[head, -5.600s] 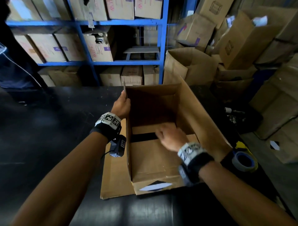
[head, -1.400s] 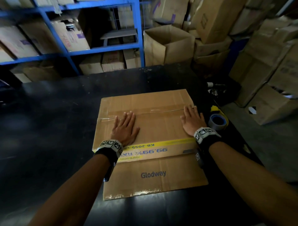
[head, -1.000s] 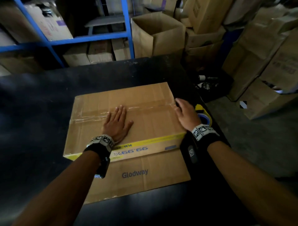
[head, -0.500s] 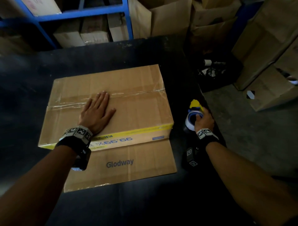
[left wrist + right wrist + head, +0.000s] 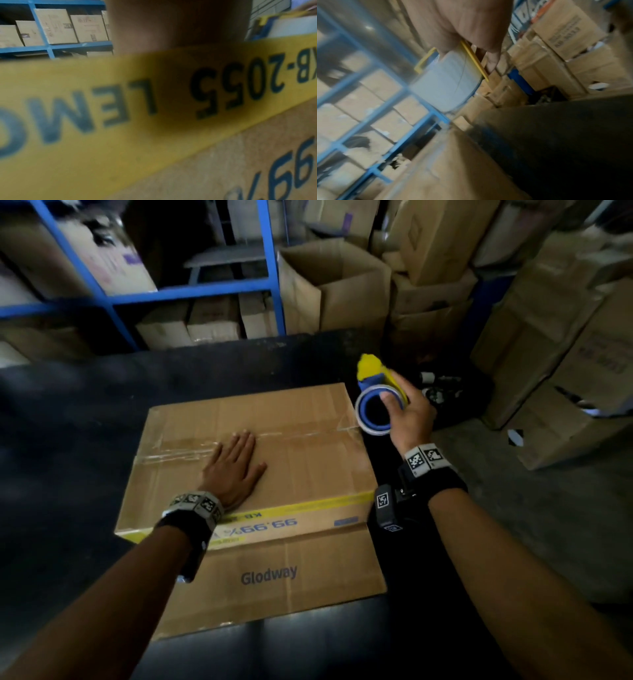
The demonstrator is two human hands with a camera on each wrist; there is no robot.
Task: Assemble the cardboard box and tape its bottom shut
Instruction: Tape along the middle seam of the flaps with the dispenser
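You stand at a dark, glossy tabletop (image 5: 85,412) in a dim storeroom, with blue shelving (image 5: 191,290) loaded with cartons along the far wall and loose brown cartons (image 5: 555,337) stacked up on the floor to your right. One cardboard box (image 5: 308,460) lies on the tabletop in front of you, turned bottom-up, its two bottom flaps meeting along a seam that carries a strip of clear tape (image 5: 191,451). A yellow band runs along its near edge, and one flap marked "Glodway" (image 5: 274,580) lies flat on the tabletop toward you. Your left hand (image 5: 234,470) rests flat on the box with fingers straight and together, palm down just short of the seam. Your right hand (image 5: 409,414) is raised above the box's right edge, fingers and thumb curled round the one tape dispenser (image 5: 375,402), a yellow frame carrying a roll with a blue core. Each wrist wears one band with printed markers.
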